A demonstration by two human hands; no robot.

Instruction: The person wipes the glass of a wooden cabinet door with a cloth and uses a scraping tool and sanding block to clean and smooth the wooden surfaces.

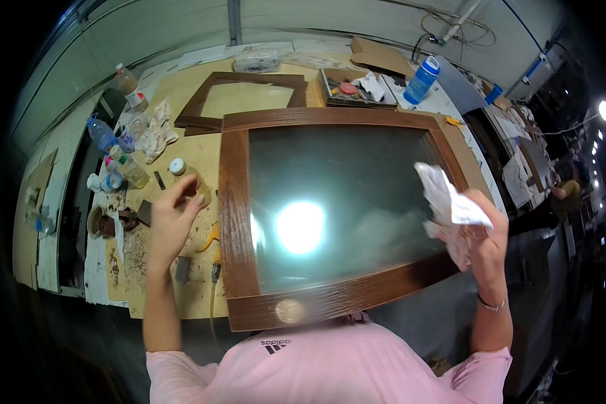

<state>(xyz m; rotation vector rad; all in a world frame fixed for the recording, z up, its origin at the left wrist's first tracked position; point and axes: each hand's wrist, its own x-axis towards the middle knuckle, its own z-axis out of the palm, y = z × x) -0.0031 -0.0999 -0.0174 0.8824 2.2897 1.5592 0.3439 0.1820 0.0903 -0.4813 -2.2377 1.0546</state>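
In front of me lies a brown wooden framed glass panel, like a cabinet door, with a bright light reflected in its glass. Over the panel's right side my right hand is closed on a crumpled white rag, part of which hangs below the fingers. My left hand is left of the frame, its fingers curved with a gap between thumb and forefinger. It overlaps a small bottle with a white cap and hides part of that bottle; it does not appear to grip it.
Another wooden frame lies behind. Plastic bottles, a stained cup and a yellow-handled tool are on the left. At the back right stand an open box and a blue bottle. A person is far right.
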